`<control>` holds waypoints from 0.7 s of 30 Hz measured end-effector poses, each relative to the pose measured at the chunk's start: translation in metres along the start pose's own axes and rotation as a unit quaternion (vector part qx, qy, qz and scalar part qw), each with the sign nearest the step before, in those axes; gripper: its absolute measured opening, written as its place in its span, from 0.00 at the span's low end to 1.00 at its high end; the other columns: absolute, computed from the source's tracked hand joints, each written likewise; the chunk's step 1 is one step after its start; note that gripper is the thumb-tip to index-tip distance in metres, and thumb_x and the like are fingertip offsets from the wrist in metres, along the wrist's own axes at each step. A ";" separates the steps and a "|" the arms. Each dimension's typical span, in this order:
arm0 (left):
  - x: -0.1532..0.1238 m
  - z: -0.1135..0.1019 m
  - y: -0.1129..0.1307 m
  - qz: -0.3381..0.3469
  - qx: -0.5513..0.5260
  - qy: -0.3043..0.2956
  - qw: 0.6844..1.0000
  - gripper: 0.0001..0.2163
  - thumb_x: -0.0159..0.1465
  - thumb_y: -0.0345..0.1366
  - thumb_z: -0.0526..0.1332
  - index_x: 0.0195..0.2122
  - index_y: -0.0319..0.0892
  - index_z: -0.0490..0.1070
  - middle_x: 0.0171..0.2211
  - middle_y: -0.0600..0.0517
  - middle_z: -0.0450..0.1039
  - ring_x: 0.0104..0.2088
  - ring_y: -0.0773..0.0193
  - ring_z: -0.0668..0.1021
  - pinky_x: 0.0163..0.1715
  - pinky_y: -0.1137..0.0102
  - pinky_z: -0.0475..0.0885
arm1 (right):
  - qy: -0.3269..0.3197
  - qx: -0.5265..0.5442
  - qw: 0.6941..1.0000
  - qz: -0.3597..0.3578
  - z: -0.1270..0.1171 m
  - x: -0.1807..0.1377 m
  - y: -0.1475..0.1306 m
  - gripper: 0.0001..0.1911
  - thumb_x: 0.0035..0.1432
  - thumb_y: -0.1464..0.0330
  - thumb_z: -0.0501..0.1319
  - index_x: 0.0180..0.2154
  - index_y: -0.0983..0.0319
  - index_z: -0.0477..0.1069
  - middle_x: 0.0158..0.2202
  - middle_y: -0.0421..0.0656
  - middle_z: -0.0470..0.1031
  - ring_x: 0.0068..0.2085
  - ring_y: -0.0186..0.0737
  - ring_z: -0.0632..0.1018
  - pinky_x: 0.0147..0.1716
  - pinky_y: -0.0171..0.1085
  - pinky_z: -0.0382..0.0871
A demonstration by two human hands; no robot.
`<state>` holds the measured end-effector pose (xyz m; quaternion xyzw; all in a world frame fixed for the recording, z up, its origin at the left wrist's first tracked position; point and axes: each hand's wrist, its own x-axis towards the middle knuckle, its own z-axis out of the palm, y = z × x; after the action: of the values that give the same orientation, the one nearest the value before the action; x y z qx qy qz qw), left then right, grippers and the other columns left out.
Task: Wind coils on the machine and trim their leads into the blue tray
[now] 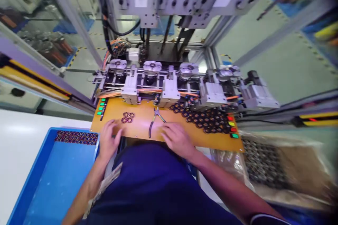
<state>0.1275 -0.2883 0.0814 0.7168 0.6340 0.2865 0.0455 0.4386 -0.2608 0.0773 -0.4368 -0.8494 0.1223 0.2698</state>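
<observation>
My left hand point(108, 140) rests at the front left of an orange board point(139, 126), thumb and fingers apart, holding nothing that shows. Just beyond it lies a small cluster of dark rings with copper-coloured parts point(128, 117). My right hand point(178, 139) is over the board's front edge, fingers loosely stretched and slightly blurred. By its fingertips lies a pair of pliers point(151, 126), handles spread toward me; whether a finger touches one handle I cannot tell. Many black rings point(204, 119) cover the right part of the board.
Behind the board stands a machine with several round metal fixtures point(152, 66). Coloured buttons sit at the board's left point(101, 108) and right point(232, 126). A blue tray point(60, 175) with rows of rings is left; a plastic-lined box point(298, 168) of rings is right.
</observation>
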 end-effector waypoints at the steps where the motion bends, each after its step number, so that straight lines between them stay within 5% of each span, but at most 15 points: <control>1: -0.004 -0.006 -0.001 -0.001 -0.003 0.014 1.000 0.13 0.64 0.36 0.64 0.47 0.38 0.69 0.49 0.40 0.74 0.51 0.52 0.76 0.52 0.54 0.72 | 0.019 -0.024 0.999 0.033 -0.011 -0.016 0.013 0.09 0.67 0.71 0.56 0.41 0.64 0.74 0.41 0.50 0.75 0.43 0.44 0.75 0.45 0.42 0.71; 6: 0.004 -0.022 0.008 -0.009 -0.011 0.056 0.998 0.18 0.60 0.34 0.67 0.50 0.37 0.69 0.49 0.39 0.75 0.50 0.52 0.78 0.52 0.55 0.73 | 0.072 -0.114 0.978 0.158 -0.039 -0.059 0.066 0.12 0.66 0.69 0.56 0.44 0.67 0.75 0.42 0.54 0.73 0.43 0.50 0.72 0.43 0.47 0.70; 12: 0.050 -0.022 0.054 0.085 -0.066 0.032 0.994 0.17 0.59 0.30 0.67 0.50 0.38 0.70 0.49 0.41 0.75 0.51 0.54 0.77 0.53 0.57 0.73 | 0.048 -0.103 0.969 0.217 -0.020 -0.042 0.081 0.10 0.62 0.72 0.57 0.40 0.65 0.77 0.40 0.52 0.71 0.42 0.47 0.69 0.41 0.45 0.66; 18: 0.055 -0.014 0.084 0.096 -0.154 -0.058 0.982 0.11 0.62 0.30 0.66 0.46 0.41 0.72 0.48 0.44 0.76 0.51 0.57 0.78 0.54 0.59 0.72 | 0.055 -0.025 0.981 0.185 -0.015 -0.033 0.072 0.08 0.60 0.74 0.58 0.29 0.66 0.74 0.37 0.50 0.70 0.40 0.45 0.70 0.40 0.45 0.68; 21: 0.055 -0.008 0.103 0.020 -0.257 -0.190 0.947 0.11 0.64 0.36 0.64 0.47 0.41 0.74 0.45 0.45 0.78 0.46 0.58 0.80 0.50 0.60 0.75 | 0.071 0.050 0.989 0.121 -0.027 -0.015 0.041 0.09 0.63 0.71 0.57 0.32 0.63 0.74 0.40 0.49 0.71 0.43 0.44 0.73 0.44 0.44 0.72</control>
<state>0.2164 -0.2595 0.1516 0.7344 0.5043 0.2987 0.3421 0.4887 -0.2494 0.0762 -0.5301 -0.7615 0.1650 0.3344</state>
